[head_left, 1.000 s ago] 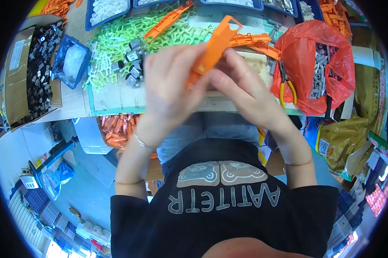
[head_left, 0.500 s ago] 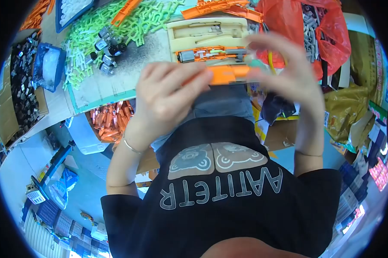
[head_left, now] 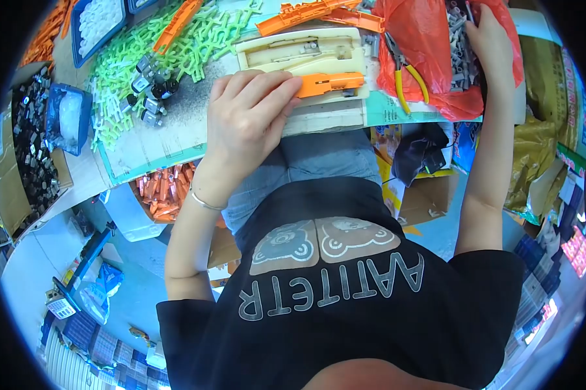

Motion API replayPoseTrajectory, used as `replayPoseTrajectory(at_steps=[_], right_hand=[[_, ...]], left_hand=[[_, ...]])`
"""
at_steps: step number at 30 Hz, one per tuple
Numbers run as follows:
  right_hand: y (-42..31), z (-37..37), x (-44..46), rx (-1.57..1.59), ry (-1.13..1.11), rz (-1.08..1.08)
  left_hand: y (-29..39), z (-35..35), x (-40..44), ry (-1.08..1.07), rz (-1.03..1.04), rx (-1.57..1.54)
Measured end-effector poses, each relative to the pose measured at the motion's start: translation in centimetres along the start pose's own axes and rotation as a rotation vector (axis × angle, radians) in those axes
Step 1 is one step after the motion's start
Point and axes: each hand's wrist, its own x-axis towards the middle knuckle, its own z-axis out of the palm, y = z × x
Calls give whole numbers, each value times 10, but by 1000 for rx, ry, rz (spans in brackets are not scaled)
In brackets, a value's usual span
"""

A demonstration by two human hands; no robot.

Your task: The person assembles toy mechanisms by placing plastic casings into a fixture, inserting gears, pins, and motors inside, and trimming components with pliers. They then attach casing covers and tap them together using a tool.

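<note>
My left hand (head_left: 248,117) is closed on one end of an orange plastic toy-like housing (head_left: 332,83). The housing lies level over the front slot of a cream-coloured fixture (head_left: 298,47), and whatever is beneath it is hidden. At the right, my right hand (head_left: 491,42) reaches into a red plastic bag (head_left: 413,32). Its thumb and fingers are apart at a heap of small grey plastic parts (head_left: 460,71); the fingertips are partly hidden.
Yellow-handled pliers (head_left: 406,81) lie against the bag. Light-green branched parts (head_left: 202,49) and dark-and-silver motor-like pieces (head_left: 151,91) cover the table's left. More orange housings (head_left: 312,16) lie behind the fixture. Blue trays (head_left: 68,117) stand farther left.
My left hand has brought the orange housing up over the fixture's slot, covering the filled orange half seen there before. My right hand has left the housing and moved right, into the red bag.
</note>
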Motion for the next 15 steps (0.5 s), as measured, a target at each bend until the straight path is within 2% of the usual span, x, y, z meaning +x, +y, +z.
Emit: replayPoseTrajectory(at_steps=[5, 8, 10, 11, 13, 14, 15], right_hand=[[-21, -24, 2, 155, -114, 40], [-7, -32, 4, -109, 91, 10], [-3, -39, -3, -283, 210, -7], [-3, -47, -10, -284, 205, -7], [-20, -74, -30, 234, 335, -59], [-29, -80, -39, 237, 323, -66], [-40, -85, -49, 562, 282, -111]], left_hand=[[8, -3, 8, -27, -3, -12], [11, 2, 9, -86, -45, -52], [13, 3, 9, -123, -18, 37], [14, 4, 9, -126, -20, 35], [17, 5, 9, -74, 6, 71], [18, 6, 9, -78, -6, 68], [18, 8, 9, -70, 9, 97]])
